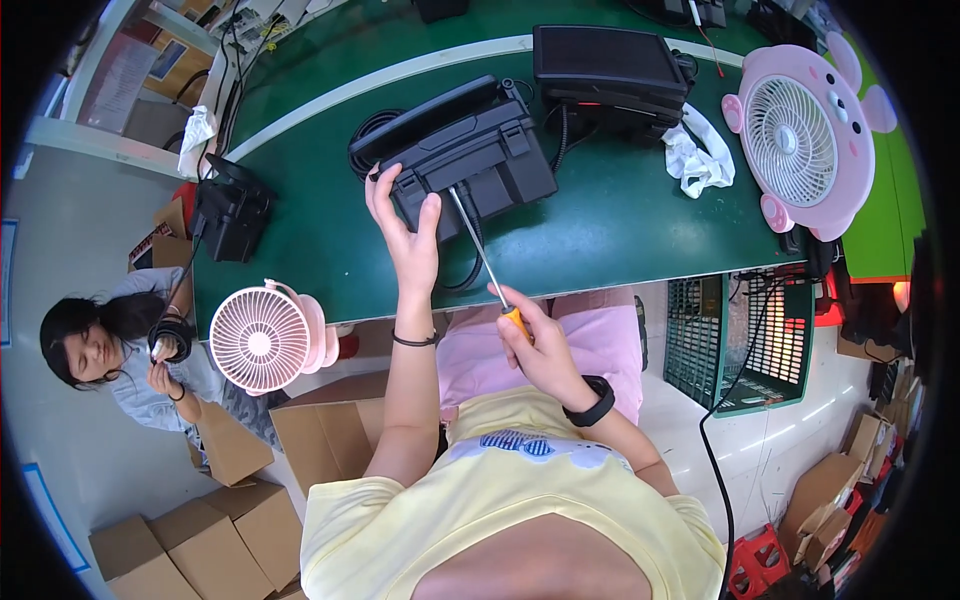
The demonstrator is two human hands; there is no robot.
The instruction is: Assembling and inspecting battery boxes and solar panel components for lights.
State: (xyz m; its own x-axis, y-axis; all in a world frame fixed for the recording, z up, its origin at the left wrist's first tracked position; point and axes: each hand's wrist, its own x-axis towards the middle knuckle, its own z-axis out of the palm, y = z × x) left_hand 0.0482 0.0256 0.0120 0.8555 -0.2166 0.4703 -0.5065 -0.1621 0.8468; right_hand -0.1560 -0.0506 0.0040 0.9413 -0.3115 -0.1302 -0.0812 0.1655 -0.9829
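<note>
A black boxy plastic device (470,160) with a cable stands tilted on the green table in front of me. My left hand (408,235) grips its near left edge, thumb and fingers on the casing. In my right hand (540,350) is a screwdriver (514,318) with an orange-yellow handle. Its long metal shaft reaches up to the device's near side, beside a black cord. The tip meets the casing there, but what it touches is too small to make out.
A second black device with a screen (610,60) stands behind, beside crumpled white wrapping (697,160). A pink fan (800,140) is at right, a smaller fan (262,340) at the near left edge. Another black device (232,210) sits left. A co-worker (130,340) holds coiled cable. Below right is a green crate (745,345).
</note>
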